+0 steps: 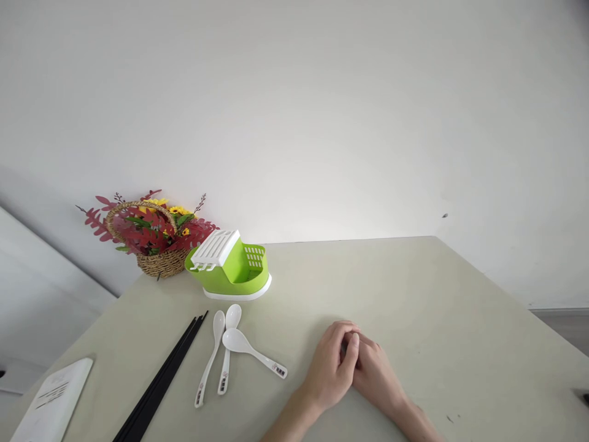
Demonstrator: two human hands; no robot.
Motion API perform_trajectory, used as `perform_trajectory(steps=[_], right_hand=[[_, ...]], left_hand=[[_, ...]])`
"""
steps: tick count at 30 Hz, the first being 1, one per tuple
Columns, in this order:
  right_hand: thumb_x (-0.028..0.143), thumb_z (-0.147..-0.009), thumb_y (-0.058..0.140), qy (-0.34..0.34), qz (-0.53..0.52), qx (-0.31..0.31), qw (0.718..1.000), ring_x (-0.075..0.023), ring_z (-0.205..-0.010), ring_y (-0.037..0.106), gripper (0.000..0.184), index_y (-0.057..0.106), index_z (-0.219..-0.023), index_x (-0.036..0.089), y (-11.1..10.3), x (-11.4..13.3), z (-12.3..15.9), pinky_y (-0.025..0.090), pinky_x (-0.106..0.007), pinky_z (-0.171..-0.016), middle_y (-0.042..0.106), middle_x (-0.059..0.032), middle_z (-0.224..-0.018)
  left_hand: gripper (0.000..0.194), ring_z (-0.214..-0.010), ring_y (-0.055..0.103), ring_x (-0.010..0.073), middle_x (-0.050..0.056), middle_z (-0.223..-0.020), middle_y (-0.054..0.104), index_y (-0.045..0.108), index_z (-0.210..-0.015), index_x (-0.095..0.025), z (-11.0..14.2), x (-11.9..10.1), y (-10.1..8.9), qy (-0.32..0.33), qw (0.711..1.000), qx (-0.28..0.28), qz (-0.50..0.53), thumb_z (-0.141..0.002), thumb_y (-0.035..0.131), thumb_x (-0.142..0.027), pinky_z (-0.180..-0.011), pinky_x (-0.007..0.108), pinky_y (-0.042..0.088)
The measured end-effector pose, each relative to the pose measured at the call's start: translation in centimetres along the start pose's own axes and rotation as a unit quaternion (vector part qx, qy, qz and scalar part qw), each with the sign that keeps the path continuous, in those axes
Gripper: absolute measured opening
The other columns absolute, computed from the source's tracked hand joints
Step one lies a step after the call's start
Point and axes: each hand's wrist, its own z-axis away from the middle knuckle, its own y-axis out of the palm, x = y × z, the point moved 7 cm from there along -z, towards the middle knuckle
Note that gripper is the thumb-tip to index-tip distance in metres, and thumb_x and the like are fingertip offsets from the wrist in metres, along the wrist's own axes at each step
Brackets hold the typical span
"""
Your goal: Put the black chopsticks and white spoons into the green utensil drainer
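My left hand [332, 363] and my right hand [376, 376] rest together on the table, with the left one's fingers folded over the right one's. No object shows in either hand, and the right fingers are mostly hidden. To their left lie white spoons: one [254, 351] slants across another [227, 362], and a third [211, 356] lies alongside. A bundle of black chopsticks [163, 379] is farther left. Behind the spoons stands a green utensil holder [214, 283] with a white slotted top and a white base.
A wicker basket [163, 264] of red and yellow artificial flowers stands at the back left, beside the holder. A white box-like object [55, 399] with dark print lies at the near left. The pale table [368, 276] meets a white wall [322, 123] behind.
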Motion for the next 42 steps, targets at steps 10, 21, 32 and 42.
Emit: perform_trajectory(steps=[10, 21, 32, 42], right_hand=[[0.014, -0.083, 0.046, 0.001, -0.001, 0.007, 1.000, -0.0178, -0.065, 0.065, 0.020, 0.064, -0.080, 0.021, 0.10, -0.09, 0.05, 0.045, -0.027, -0.058, 0.072, -0.0050, -0.082], [0.014, -0.082, 0.046, -0.002, 0.002, 0.004, 1.000, -0.0175, -0.063, 0.063, 0.019, 0.063, -0.077, 0.022, 0.05, -0.03, 0.01, 0.044, -0.026, -0.056, 0.070, -0.0042, -0.078], [0.013, -0.083, 0.045, 0.003, 0.001, 0.012, 1.000, -0.0172, -0.063, 0.063, 0.019, 0.061, -0.077, 0.022, 0.18, -0.07, 0.00, 0.043, -0.026, -0.057, 0.070, -0.0038, -0.079], [0.013, -0.082, 0.045, 0.001, -0.003, 0.015, 1.000, -0.0172, -0.064, 0.063, 0.017, 0.059, -0.077, 0.022, 0.16, 0.00, 0.06, 0.041, -0.026, -0.056, 0.068, -0.0028, -0.077]], left_hand=[[0.030, -0.120, 0.065, 0.0238, 0.008, -0.124, 0.071, 0.066, -0.124, -0.027, 0.05, -0.21, -0.11, 0.007, 1.000, -0.006, -0.003, -0.108, 0.043, -0.039, -0.109, 0.045, 0.053], [0.029, -0.120, 0.064, 0.0234, 0.008, -0.125, 0.071, 0.064, -0.124, -0.027, 0.08, -0.09, -0.03, 0.006, 1.000, -0.002, -0.004, -0.109, 0.042, -0.038, -0.109, 0.044, 0.052], [0.029, -0.123, 0.063, 0.0226, 0.008, -0.127, 0.069, 0.063, -0.124, -0.026, 0.12, -0.03, 0.03, -0.003, 1.000, 0.004, -0.009, -0.109, 0.041, -0.038, -0.111, 0.043, 0.050], [0.030, -0.123, 0.062, 0.0209, 0.008, -0.127, 0.068, 0.062, -0.125, -0.024, 0.14, -0.22, -0.04, -0.006, 1.000, 0.010, -0.013, -0.109, 0.040, -0.036, -0.111, 0.041, 0.050]])
